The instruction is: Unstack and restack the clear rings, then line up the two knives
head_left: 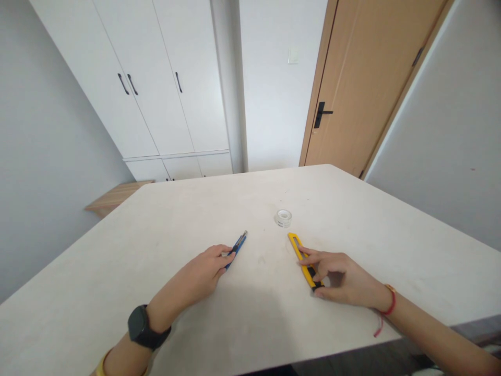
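My left hand [207, 269] grips a slim blue utility knife [239, 243] between thumb and fingers, its metal tip angled away and to the right, close to the tabletop. A yellow utility knife [297, 248] with black parts is under my right hand [338, 274]. The fingers of that hand press along the knife's side, and the thumb is at its black near end. Just beyond the yellow knife's far tip sits a small clear roll of tape [284, 218], apart from both hands.
The pale table [188, 209] spreads out beneath both hands. Behind it stand a white wardrobe [164, 115] with black handles and a wooden door [364, 78]. A low wooden surface [117, 197] shows beyond the left edge.
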The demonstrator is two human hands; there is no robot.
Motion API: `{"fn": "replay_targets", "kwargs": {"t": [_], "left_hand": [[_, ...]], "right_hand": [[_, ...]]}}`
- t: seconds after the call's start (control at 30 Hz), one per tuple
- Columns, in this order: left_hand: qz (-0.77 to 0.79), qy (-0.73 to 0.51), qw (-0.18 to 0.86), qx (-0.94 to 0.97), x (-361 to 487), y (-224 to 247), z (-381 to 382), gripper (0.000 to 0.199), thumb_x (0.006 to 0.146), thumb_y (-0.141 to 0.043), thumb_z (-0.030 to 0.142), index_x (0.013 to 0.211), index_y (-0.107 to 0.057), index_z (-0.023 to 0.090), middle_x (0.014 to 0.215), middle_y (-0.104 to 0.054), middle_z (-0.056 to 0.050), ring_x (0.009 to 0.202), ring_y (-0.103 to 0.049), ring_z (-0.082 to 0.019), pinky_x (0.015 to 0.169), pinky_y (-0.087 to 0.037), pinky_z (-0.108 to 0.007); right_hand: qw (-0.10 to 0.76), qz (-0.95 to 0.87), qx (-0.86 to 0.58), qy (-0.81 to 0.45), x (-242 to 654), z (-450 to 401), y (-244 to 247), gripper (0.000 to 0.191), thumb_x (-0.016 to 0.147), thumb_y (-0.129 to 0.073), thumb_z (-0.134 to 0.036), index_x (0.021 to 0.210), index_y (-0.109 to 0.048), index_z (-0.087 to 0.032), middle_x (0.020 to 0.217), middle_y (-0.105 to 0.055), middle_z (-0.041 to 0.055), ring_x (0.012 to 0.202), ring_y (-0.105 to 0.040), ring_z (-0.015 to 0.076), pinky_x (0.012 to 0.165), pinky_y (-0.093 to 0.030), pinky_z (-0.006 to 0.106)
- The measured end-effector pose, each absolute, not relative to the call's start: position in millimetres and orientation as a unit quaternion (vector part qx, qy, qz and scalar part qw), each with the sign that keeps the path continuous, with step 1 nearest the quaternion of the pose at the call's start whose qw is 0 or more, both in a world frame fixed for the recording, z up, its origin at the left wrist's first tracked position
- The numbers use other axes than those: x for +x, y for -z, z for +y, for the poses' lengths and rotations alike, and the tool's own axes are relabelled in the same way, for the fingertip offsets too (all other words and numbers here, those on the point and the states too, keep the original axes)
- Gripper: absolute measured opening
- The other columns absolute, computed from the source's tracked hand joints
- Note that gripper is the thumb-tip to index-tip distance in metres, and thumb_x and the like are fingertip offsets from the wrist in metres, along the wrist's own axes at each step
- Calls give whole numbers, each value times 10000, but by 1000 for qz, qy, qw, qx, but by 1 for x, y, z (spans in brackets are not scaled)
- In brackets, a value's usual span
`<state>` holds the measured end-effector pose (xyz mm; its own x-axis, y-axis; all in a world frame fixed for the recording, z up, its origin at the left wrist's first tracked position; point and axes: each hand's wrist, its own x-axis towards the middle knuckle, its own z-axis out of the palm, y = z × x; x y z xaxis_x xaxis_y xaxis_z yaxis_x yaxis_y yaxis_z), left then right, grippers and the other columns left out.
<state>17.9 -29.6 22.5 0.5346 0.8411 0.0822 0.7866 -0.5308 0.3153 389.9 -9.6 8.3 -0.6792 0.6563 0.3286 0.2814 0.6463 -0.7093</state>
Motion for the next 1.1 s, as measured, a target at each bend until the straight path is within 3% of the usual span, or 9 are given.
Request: {"fn": "replay_targets", "kwargs": {"t": [0.2,0.37,0.53,0.7,1.1], "left_hand": [[452,-81,117,881,66,-19,-41,375,890,-455,159,1240,-586,192,1227,-572,-127,1064,-565,-245,929,-494,-389],[438,-64,73,894,116,-30,-44,228,880,-557,269,1054,-673,179,1034,-628,-122,965,-588,-285,851,-516,-463],[441,-158,87,879,153,-20,-46,202,873,-586,265,1014,-680,155,1252,-592,-130,1173,-538,-266,1032,-448,-409],[448,-196,125,863,176,-9,-50,218,883,-567,243,1065,-660,165,1173,-656,-92,1124,-593,-236,1004,-487,-375],[452,-262,147,840,185,-4,-52,352,843,-613,225,1182,-608,131,1210,-649,-117,1106,-611,-254,991,-502,-392]], "right_hand": [[289,-864,-279,-305,390,-10,-7,145,743,-755,-319,785,-670,-209,1183,-682,114,1280,-511,292,1078,-411,482],[285,-880,-284,-253,390,-9,-9,200,729,-765,-363,854,-699,-222,1235,-650,115,1283,-499,293,1104,-368,489],[275,-890,-305,-197,391,-8,-6,384,703,-779,-429,1018,-685,-230,1258,-625,123,1235,-530,296,1103,-354,520],[282,-887,-313,-191,389,-7,-3,398,719,-770,-439,1045,-689,-225,1209,-644,123,1204,-553,287,1049,-434,478],[297,-878,-308,-217,389,-5,-5,412,703,-788,-438,1058,-710,-243,1194,-657,112,1188,-572,273,1018,-473,428]]}}
